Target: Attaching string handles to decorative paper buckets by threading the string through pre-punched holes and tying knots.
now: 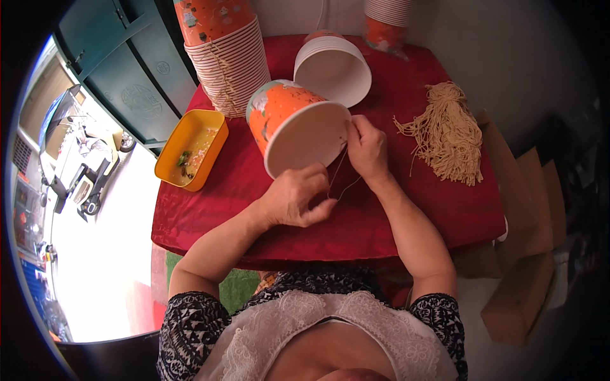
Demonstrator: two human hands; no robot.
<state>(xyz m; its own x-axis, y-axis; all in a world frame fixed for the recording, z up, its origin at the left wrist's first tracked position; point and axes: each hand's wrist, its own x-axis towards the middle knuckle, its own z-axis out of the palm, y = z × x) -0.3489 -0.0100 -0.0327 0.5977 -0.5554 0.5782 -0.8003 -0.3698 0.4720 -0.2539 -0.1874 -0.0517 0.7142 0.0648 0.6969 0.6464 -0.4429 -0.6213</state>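
Observation:
An orange printed paper bucket (279, 109) lies tilted on its side, its white open mouth toward me. At the right edge of its rim, my right hand (370, 151) is closed, with the fingertips pinching the rim. A thin beige string (338, 166) hangs there and loops down between my hands. My left hand (298, 195) is closed on the string just below the bucket's mouth. Its curled fingers partly hide the lower rim. Where the string meets the bucket wall, my fingers hide part of it.
Behind stand a tall stack of nested buckets (230, 66), a white-mouthed bucket (333, 70) on its side and another stack (386, 25). A yellow tray (213, 143) with scraps sits left, a bundle of beige strings (448, 136) right. Cardboard boxes (518, 292) flank the red-covered table (210, 222).

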